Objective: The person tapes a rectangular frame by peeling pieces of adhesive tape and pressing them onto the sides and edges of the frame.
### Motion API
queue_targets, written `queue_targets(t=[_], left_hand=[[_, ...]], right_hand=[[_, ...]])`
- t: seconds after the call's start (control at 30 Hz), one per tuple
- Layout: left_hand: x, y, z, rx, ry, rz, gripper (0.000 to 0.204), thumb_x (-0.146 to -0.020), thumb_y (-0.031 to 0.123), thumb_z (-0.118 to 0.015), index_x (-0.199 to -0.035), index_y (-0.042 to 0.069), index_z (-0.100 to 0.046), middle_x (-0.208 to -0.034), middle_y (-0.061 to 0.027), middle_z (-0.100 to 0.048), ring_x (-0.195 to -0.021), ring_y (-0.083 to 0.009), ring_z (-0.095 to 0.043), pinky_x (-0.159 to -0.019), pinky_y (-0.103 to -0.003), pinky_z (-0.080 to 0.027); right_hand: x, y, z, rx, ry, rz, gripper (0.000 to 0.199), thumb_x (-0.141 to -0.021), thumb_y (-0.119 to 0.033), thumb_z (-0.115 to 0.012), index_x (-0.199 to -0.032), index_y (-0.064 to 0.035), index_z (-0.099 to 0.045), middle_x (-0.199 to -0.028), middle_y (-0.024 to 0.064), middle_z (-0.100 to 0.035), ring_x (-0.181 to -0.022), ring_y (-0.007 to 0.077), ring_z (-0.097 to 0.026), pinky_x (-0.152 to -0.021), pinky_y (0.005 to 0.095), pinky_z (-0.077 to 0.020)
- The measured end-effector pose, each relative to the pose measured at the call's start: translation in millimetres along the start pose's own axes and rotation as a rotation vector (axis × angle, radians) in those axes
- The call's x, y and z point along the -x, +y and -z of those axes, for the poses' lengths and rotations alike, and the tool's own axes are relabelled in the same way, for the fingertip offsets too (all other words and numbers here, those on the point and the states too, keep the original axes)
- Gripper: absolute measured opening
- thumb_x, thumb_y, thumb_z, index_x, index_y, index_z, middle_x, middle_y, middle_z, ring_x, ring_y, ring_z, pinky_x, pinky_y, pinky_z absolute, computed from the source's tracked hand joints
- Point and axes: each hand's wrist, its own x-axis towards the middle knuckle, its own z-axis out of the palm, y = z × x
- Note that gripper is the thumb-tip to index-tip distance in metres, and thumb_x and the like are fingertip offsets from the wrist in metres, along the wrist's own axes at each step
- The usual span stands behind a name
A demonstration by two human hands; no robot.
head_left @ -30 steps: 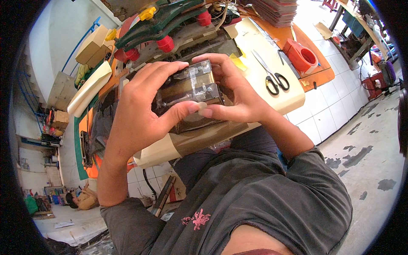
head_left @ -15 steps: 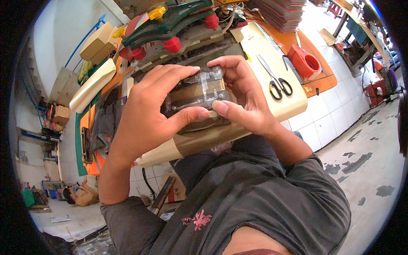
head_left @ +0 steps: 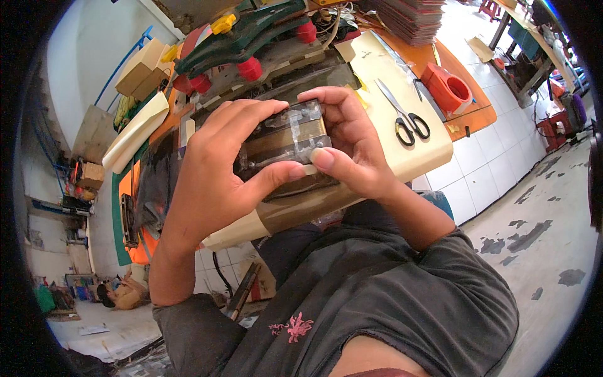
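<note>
Between my two hands is a dark rectangular block [head_left: 286, 137] with a brown middle band, metal-like edges and strips of clear tape across it. My left hand [head_left: 213, 160] is wrapped round its left side, fingers on the far edge and thumb along the near edge. At its right end my right hand [head_left: 358, 147] holds on, fingertips at the far corner and thumb at the near corner. Part of the block is hidden behind the hands. Beneath lies a dark, worn sheet on the table. Black-handled scissors [head_left: 411, 122] lie to the right on cream paper [head_left: 367, 63].
Beyond my hands stands a green metal frame [head_left: 242, 50] with red and yellow knobs. A red tape dispenser [head_left: 445, 89] sits on the orange tabletop [head_left: 480, 116] at right, near a tall stack of sheets [head_left: 408, 19]. Cardboard boxes [head_left: 143, 66] and rolled paper [head_left: 135, 132] are left.
Both hands keep their grip on the block, which sits marginally further left and lower in the picture. The surroundings have shifted slightly with the head.
</note>
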Motion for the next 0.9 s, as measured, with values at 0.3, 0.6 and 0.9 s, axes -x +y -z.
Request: queue_targets(t=[0.3, 0.6, 0.9], left_hand=[[-2, -2, -1, 0.017, 0.003, 0.014, 0.063, -0.086, 0.039, -0.084, -0.134, 0.001, -0.067, -0.123, -0.0192, -0.072, -0.114, -0.0341, -0.07, -0.102, -0.042, -0.053], [-5, -2, 0, -0.031, -0.018, 0.037, 0.066, -0.09, 0.048, -0.082, -0.134, 0.001, -0.067, -0.119, -0.0189, -0.073, -0.11, -0.0316, -0.071, -0.1, -0.041, -0.053], [-11, -12, -1, -0.04, -0.002, 0.008, 0.064, -0.095, 0.049, -0.077, -0.134, 0.0, -0.068, -0.119, -0.0189, -0.073, -0.11, -0.0299, -0.071, -0.099, -0.039, -0.053]], right_hand=[[3, 5, 25, 0.608, -0.167, 0.084, 0.094, -0.086, -0.019, -0.085, -0.16, 0.0009, -0.03, -0.141, 0.0242, -0.058, -0.136, 0.0382, -0.059, -0.114, 0.0434, -0.0458], [6, 11, 7, 0.81, -0.077, 0.197, 0.073, -0.09, -0.007, -0.073, -0.15, 0.0009, -0.033, -0.13, 0.0305, -0.057, -0.123, 0.0546, -0.058, -0.101, 0.0543, -0.0493], [-8, 17, 5, 0.838, -0.016, 0.217, 0.051, -0.094, -0.007, -0.072, -0.131, 0.0013, -0.038, -0.114, 0.0331, -0.061, -0.111, 0.0583, -0.06, -0.086, 0.0597, -0.0503]])
